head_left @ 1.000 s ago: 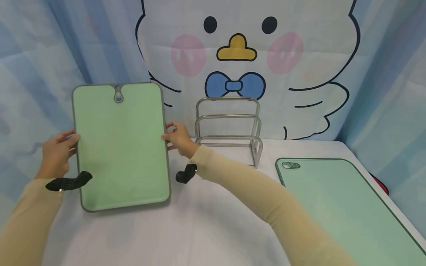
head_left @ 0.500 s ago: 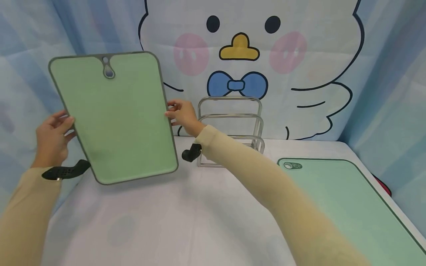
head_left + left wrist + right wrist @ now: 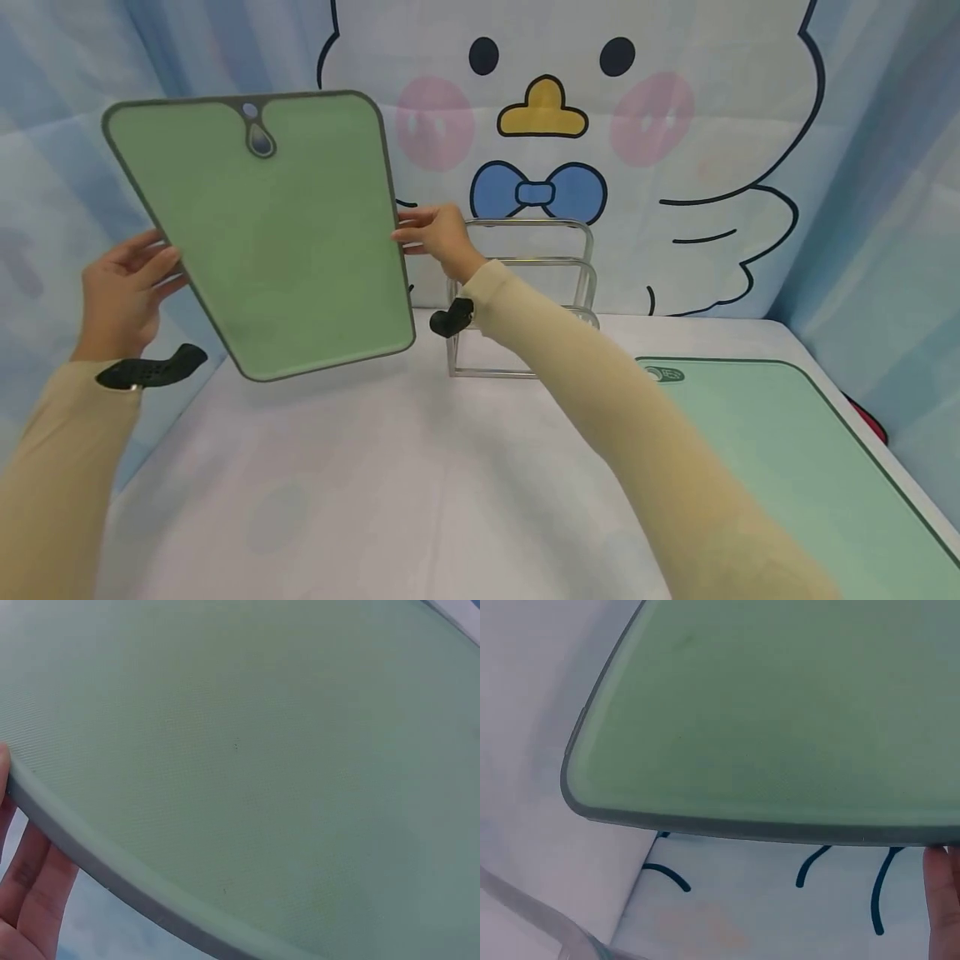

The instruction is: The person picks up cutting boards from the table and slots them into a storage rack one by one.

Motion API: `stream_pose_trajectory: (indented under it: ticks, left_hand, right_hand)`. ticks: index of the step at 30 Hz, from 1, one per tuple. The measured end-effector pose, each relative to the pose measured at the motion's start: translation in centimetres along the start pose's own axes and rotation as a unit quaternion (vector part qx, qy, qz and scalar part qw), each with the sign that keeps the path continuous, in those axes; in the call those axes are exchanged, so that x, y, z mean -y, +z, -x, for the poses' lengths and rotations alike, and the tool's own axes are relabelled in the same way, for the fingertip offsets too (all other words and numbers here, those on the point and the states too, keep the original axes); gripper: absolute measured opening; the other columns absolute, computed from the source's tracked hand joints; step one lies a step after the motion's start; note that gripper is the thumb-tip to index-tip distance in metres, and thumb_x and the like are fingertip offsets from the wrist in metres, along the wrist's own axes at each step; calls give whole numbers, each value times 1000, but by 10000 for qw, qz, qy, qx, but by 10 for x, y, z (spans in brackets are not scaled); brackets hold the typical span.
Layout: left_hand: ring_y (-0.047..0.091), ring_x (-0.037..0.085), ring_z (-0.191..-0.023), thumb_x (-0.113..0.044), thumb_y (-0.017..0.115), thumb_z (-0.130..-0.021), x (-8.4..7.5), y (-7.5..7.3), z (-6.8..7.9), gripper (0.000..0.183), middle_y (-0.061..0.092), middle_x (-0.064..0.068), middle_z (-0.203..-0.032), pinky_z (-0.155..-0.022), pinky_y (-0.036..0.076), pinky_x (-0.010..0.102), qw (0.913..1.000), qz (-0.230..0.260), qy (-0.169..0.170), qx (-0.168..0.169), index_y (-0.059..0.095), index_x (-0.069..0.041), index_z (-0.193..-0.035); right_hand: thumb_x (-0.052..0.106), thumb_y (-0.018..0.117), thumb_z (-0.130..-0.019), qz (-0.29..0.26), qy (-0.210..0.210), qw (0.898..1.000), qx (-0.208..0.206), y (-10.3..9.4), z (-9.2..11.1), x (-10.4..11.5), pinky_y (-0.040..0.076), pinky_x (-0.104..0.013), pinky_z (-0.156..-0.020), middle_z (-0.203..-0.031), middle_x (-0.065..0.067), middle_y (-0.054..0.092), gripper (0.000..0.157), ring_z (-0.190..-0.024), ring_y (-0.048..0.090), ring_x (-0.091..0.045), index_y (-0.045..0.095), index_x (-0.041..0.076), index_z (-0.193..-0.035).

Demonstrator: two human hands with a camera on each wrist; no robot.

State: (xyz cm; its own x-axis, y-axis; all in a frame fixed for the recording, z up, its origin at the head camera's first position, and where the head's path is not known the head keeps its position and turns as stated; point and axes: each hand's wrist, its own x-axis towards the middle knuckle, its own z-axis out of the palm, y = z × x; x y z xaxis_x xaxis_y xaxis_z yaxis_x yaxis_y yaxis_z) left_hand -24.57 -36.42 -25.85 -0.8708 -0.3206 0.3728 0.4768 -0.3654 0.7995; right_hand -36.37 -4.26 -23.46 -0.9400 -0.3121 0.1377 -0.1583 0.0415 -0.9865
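Observation:
A green cutting board (image 3: pixel 277 242) with a grey rim and a drop-shaped hole near its top is held up above the table, tilted. My left hand (image 3: pixel 123 287) pinches its left edge, thumb in front and fingers behind. On the opposite edge my right hand (image 3: pixel 442 237) pinches it with thumb and fingers. The left wrist view is mostly filled by the board's face (image 3: pixel 247 765), with the fingers at its lower left edge. One rounded corner of the board (image 3: pixel 742 727) shows in the right wrist view. Just right of the board stands a metal wire rack (image 3: pixel 525 261), partly behind my right arm.
A larger pale green cutting board (image 3: pixel 795 450) with a dark green border lies on the white-covered table (image 3: pixel 337 500) at the right. Behind the table hangs a curtain (image 3: pixel 720 125) printed with a cartoon bird. Something red (image 3: pixel 868 418) shows past the table's right edge.
Both hands have lifted the green board from low over the table, first up and leftward, then slightly right. Its top edge has tipped and it now sits nearer the rack. The rack has not moved.

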Motion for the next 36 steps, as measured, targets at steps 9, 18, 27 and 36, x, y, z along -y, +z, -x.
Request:
stream_pose_trajectory:
  ticks: [9, 18, 27, 36]
  left_hand:
    - [71, 19, -64, 14, 64, -78, 3, 20, -8, 23, 72, 11, -76, -55, 57, 27, 9987, 462, 215, -69, 70, 4, -98]
    - [71, 16, -67, 9, 70, -75, 12, 38, -17, 26, 72, 8, -79, -58, 57, 24, 9987, 69, 487, -133, 71, 2, -101]
    - [69, 13, -68, 6, 68, -79, 22, 55, -30, 22, 71, 5, -79, -60, 57, 22, 9987, -169, 483, -40, 71, -1, -99]
    - [70, 12, -65, 5, 70, -78, 36, 73, -41, 18, 71, 3, -76, -60, 57, 21, 9990, -301, 327, -62, 73, -5, -93]
  right_hand:
    - [5, 72, -80, 188, 124, 9995, -211, -18, -3, 7, 56, -32, -86, -112, -17, 68, 36, -96, 69, -28, 66, 1, -115]
    - [0, 70, -80, 77, 48, 9990, -426, -34, -11, 11, 57, -28, -80, -114, -18, 67, 37, -99, 68, -28, 65, -1, -116]
    - [-1, 68, -82, 119, -182, 9981, -568, -52, -12, 10, 56, -32, -85, -115, -20, 66, 36, -98, 68, -28, 64, -2, -118]
    - [-1, 69, -81, 152, -223, 9958, -870, -68, -13, 4, 56, -34, -84, -113, -20, 66, 37, -92, 69, -25, 64, -2, -117]
